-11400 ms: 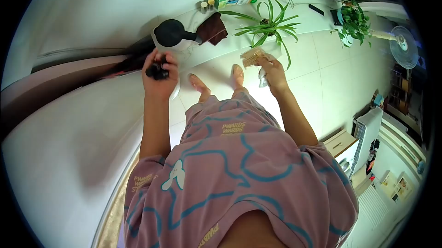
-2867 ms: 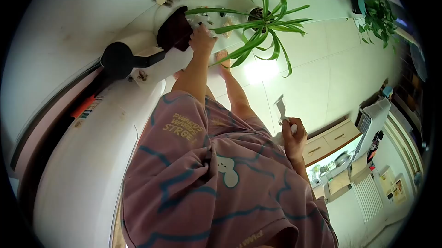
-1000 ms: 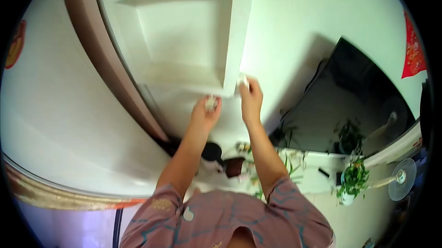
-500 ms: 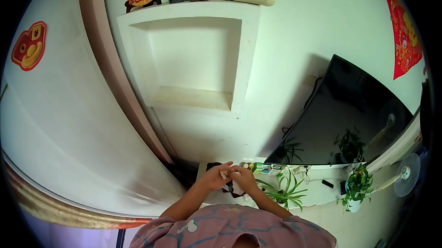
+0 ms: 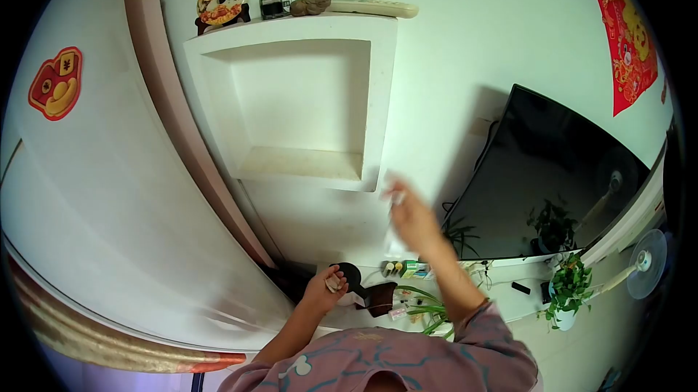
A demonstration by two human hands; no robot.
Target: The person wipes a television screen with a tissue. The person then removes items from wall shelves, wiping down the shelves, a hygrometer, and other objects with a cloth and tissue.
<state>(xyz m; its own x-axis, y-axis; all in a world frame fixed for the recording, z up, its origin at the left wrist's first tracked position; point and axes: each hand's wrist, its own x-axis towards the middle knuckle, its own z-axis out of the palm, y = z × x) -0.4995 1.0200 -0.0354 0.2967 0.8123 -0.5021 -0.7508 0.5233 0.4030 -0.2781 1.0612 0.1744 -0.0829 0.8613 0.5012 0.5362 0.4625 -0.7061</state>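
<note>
My left hand (image 5: pixel 323 292) is low in the middle, palm turned up, its fingers curled round a small pale object (image 5: pixel 334 283) whose kind I cannot make out. My right hand (image 5: pixel 413 219) is raised in front of the wall below the niche, smeared by motion. Its fingers pinch a thin white strip (image 5: pixel 394 241), blurred, that hangs down toward the cabinet. Just beyond my left hand is a round black object (image 5: pixel 347 273). A dark brown container (image 5: pixel 380 299) lies between the two arms.
A white wall niche (image 5: pixel 305 163) has a decorative disc (image 5: pixel 222 1), a jar (image 5: pixel 275 1) and carvings on top. At right are a television (image 5: pixel 545 174), a leafy potted plant (image 5: pixel 569 290), a fan (image 5: pixel 643 262) and a remote (image 5: pixel 520 288). A spider plant (image 5: pixel 429 310) is beside my right arm.
My hands were together at the middle. The right has swung up and right with the white strip; the left stays low, slightly left. The view has shifted a little.
</note>
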